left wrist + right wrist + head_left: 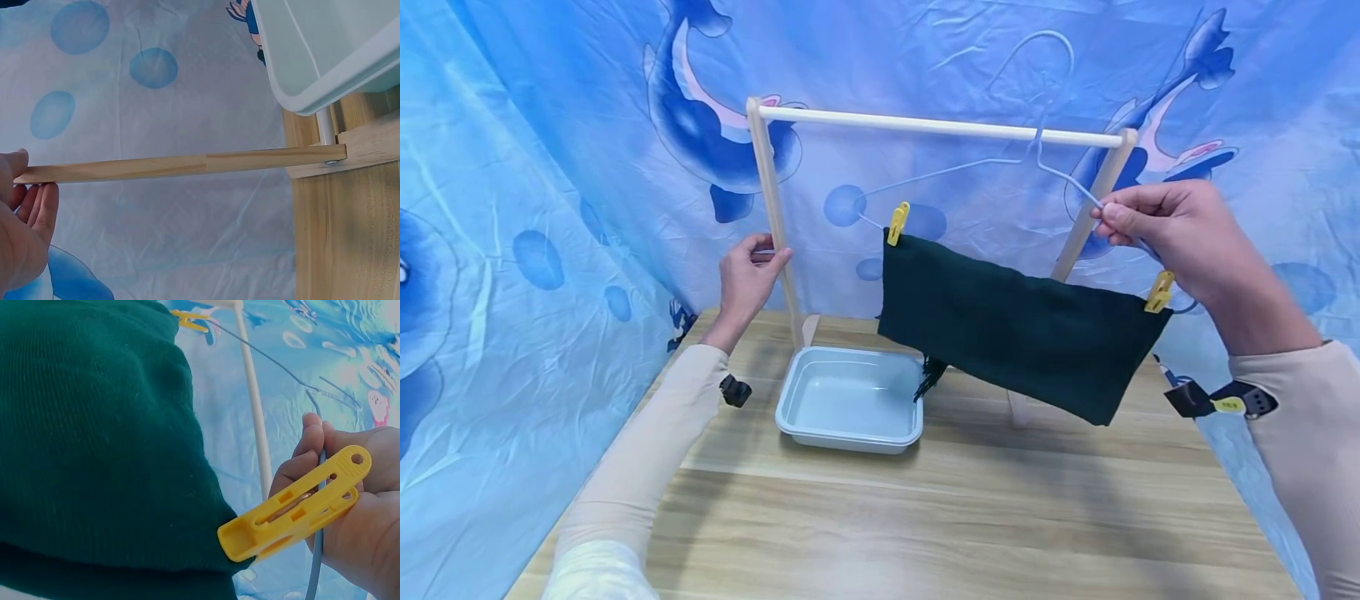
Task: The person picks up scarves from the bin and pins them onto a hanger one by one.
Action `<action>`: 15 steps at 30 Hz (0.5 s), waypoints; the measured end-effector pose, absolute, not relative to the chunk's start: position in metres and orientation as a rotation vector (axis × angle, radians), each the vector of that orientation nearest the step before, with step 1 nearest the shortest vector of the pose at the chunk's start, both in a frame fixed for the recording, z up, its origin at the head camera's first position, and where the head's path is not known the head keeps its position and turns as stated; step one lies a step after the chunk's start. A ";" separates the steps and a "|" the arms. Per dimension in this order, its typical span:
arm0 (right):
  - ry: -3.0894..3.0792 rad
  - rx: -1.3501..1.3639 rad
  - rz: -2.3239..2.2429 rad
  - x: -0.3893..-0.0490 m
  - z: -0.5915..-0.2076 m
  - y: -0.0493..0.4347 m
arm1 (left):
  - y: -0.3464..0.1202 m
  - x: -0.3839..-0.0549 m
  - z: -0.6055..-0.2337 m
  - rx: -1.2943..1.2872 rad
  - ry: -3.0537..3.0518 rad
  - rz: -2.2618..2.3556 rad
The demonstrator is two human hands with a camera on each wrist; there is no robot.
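My right hand (pixel 1176 229) pinches the sloping arm of a pale blue wire hanger (pixel 940 169) between thumb and fingers. From the hanger hangs a dark green fringed scarf (pixel 1015 321), folded, its right side lower. A yellow clothespin (pixel 898 223) clips its left top corner; a second clothespin (pixel 294 506) clips the right one, close to my hand. The hanger's hook rises above the rack's white rod (pixel 925 125); whether its neck touches the rod I cannot tell. My left hand (pixel 748 275) holds the rack's left wooden post (pixel 156 167) between thumb and fingers.
A light blue plastic basin (pixel 850 400) sits on the wooden table (pixel 880 517), by the foot of the left post. The rack's right post (pixel 1093 200) stands behind the scarf. Blue dolphin-print curtain (pixel 880 50) closes off the back and sides.
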State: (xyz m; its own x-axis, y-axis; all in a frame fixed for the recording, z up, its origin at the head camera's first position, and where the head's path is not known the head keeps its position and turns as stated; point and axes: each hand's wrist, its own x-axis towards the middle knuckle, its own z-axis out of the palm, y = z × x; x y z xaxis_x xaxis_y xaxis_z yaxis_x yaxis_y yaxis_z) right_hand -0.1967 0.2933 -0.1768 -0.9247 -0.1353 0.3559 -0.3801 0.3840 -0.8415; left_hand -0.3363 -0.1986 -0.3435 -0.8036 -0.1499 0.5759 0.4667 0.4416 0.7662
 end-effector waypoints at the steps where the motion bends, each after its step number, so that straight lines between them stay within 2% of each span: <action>1: -2.410 0.445 1.574 -0.198 -0.176 0.294 | -0.199 -0.336 -0.343 -0.263 -2.117 -1.373; 15: -2.419 0.339 1.565 -0.228 -0.190 0.300 | -0.200 -0.337 -0.342 -0.263 -2.150 -1.346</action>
